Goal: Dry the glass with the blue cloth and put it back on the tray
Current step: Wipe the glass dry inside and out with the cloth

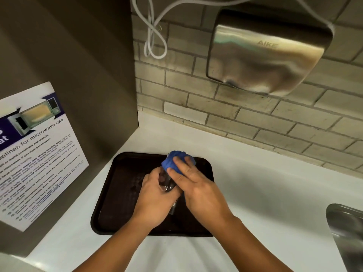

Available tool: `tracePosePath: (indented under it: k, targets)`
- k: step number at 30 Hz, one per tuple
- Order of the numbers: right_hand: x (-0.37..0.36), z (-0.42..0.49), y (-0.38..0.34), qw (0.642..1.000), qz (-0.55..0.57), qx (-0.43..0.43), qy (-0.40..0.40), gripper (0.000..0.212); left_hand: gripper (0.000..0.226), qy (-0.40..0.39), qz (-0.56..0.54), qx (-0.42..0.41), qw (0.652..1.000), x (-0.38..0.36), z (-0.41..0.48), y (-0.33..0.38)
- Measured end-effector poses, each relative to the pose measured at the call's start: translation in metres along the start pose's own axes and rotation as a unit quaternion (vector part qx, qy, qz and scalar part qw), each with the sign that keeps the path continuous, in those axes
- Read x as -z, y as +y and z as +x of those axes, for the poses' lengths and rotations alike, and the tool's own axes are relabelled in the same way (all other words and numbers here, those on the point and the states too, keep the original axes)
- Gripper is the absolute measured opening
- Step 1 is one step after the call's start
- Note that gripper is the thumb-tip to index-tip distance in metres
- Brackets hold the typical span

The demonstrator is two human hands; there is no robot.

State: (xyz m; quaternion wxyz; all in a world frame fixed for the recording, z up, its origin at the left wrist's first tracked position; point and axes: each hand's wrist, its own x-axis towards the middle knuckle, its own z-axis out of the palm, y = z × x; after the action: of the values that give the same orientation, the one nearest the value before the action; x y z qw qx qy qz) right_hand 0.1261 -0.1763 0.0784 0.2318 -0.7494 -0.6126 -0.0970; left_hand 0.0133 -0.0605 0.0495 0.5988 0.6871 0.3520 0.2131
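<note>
A clear glass (166, 183) is held tilted above the dark brown tray (117, 173) on the white counter. My left hand (155, 199) grips the glass around its body. My right hand (194, 185) presses a bunched blue cloth (174, 160) over the far end of the glass, fingers spread on the cloth. Most of the glass is hidden by both hands and the cloth.
The white counter (265, 189) runs to the right, where a steel sink edge (345, 228) shows. A metal hand dryer (269, 50) hangs on the tiled wall above. A microwave notice (37, 154) is stuck on the grey panel to the left.
</note>
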Motion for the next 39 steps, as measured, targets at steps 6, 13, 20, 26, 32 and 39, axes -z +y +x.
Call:
tracePosePath:
  k: [6,13,20,26,32,39]
  targets:
    - [-0.004,0.002,0.012,0.982,0.120,-0.126,0.074,0.059,0.058,0.007,-0.093,0.027,0.995,0.001,0.004,-0.003]
    - [-0.026,-0.003,-0.005,0.948,0.238,-0.190,0.098,0.049,0.060,0.001,-0.169,0.066,0.983,0.010,0.008,0.008]
    - [-0.024,0.003,-0.005,0.925,0.262,-0.247,0.117,0.032,0.079,0.002,-0.216,0.081,0.973,0.016,0.012,0.008]
    - [-0.025,0.011,0.006,0.866,0.367,-0.325,0.098,0.030,0.064,-0.019,-0.269,0.130,0.954,0.014,0.012,0.013]
    - [-0.019,0.011,0.000,0.852,0.424,-0.289,0.102,0.028,0.049,-0.053,-0.311,0.187,0.930,0.015,0.013,0.016]
    - [-0.024,0.018,0.001,0.707,0.551,-0.432,0.101,0.020,0.036,-0.104,-0.348,0.169,0.917,0.013,0.013,0.016]
